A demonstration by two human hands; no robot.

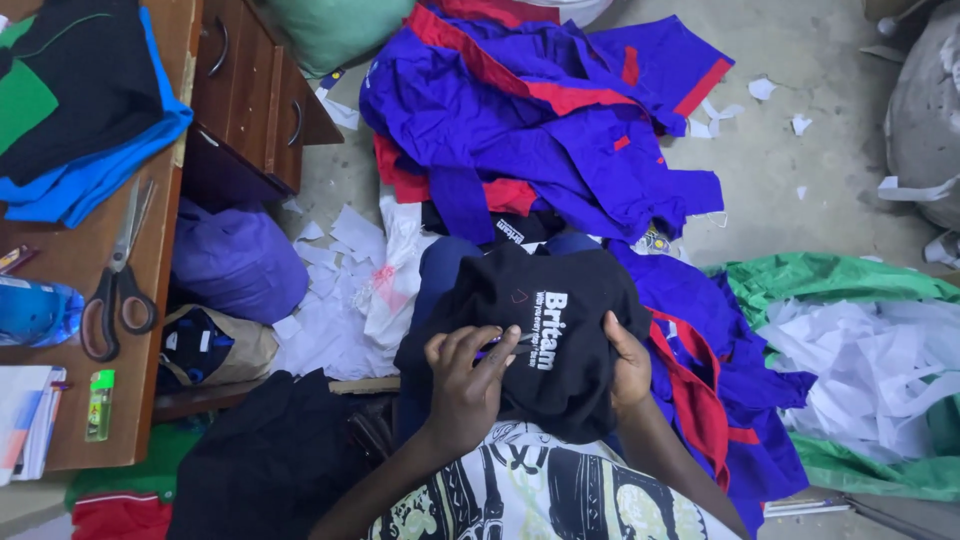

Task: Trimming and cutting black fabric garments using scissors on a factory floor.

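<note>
While the black garment (545,340) lies bunched over the person's lap, both hands are on it. The left hand (468,378) presses down on the cloth, fingers (492,350) curled and pinched around a small dark tool whose kind is too small to tell; its tip sits right at the white printed patch on the fabric. The right hand (628,362) clamps the garment's far edge, fingers wrapped under the cloth and thumb on top, holding it taut.

Beyond the fingers, a heap of blue-and-red garments (545,120) covers the floor. To the right of the right hand's fingers, more blue-and-red cloth (720,400) drapes down, then a green sheet (850,285) loaded with white paper strips (870,365). White paper scraps (335,290) lie left of the left hand's fingers, near a purple bag (235,262).

Well left of the fingers, the tabletop (70,260) carries scissors (115,275), a green lighter (99,405), a plastic bottle (35,312) and folded black, green and blue cloth (75,100).

Progress, as a judgement: this one piece is mid-work, the tool only at the print. The large heap suggests many pieces are left, though which are finished cannot be told.
</note>
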